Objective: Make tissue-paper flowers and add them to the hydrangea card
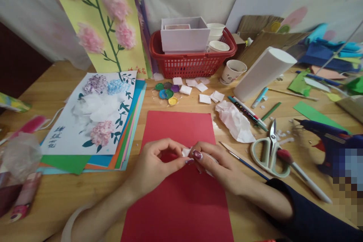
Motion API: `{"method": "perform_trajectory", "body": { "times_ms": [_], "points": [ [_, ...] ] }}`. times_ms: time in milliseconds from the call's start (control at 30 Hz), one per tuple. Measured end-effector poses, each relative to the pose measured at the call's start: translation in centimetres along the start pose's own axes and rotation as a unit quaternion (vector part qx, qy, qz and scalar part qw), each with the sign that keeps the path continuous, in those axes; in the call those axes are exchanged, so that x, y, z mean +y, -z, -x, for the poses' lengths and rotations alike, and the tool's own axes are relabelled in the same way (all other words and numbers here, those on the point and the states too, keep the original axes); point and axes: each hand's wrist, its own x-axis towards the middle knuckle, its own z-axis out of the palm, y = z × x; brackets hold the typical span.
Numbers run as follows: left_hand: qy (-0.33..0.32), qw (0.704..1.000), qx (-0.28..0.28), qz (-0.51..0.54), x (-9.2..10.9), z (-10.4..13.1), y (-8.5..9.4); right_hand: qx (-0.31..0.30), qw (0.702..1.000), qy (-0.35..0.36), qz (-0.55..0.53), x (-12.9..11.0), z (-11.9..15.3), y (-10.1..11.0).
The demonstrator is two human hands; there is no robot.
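Note:
Above a red sheet of paper (181, 204), both hands meet around a small piece of white paper (186, 152). Thumb and fingertips of my left hand (161, 159) pinch its left side. My right hand (217, 166) is closed over the other side, and a bit of white shows under its fingers; most of the piece is hidden. Just beyond the red sheet lie several folded white paper squares (185, 90) and small paint pots (169, 93). A crumpled white tissue (236, 121) rests beside the sheet's right edge.
Scissors (272, 151), a thin paintbrush (244, 160) and a dark blue glue gun (326, 136) lie at right. A paper cup (233, 72) and white roll (265, 73) stand behind. A red basket (193, 64) is at the back; a flower picture (65, 140) tops coloured papers at left.

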Motion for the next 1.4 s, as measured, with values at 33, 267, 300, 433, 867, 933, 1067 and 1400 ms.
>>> {"method": "perform_trajectory", "body": {
  "times_ms": [33,267,300,433,867,933,1067,1400],
  "points": [
    [-0.004,1.000,-0.007,0.003,0.1,0.0,0.0,-0.004,1.000,0.003,-0.004,-0.1,0.0,0.0],
    [-0.050,0.996,-0.067,-0.026,0.7,-0.3,0.1,-0.023,0.999,0.026,-0.001,-0.5,0.0,-0.1],
    [-0.052,0.995,-0.076,-0.033,0.8,-0.3,0.0,-0.027,0.999,0.030,-0.002,-0.5,0.0,-0.1],
    [-0.052,0.991,-0.105,-0.071,1.0,-0.2,-0.1,-0.025,0.999,0.038,0.003,-0.3,-0.1,-0.3],
    [-0.068,0.975,-0.188,-0.100,0.8,-0.1,0.6,-0.022,0.998,0.035,0.044,-0.3,-0.1,-0.2],
    [-0.070,0.972,-0.205,-0.089,0.9,0.0,0.8,-0.021,0.999,0.031,0.032,-0.2,-0.2,-0.2],
    [-0.072,0.970,-0.213,-0.090,0.9,0.0,0.9,-0.024,0.999,0.027,0.015,-0.1,-0.2,-0.1],
    [-0.069,0.970,-0.218,-0.081,0.9,-0.1,0.9,-0.038,0.999,0.017,0.022,-0.1,-0.2,0.0]
  ]
}}
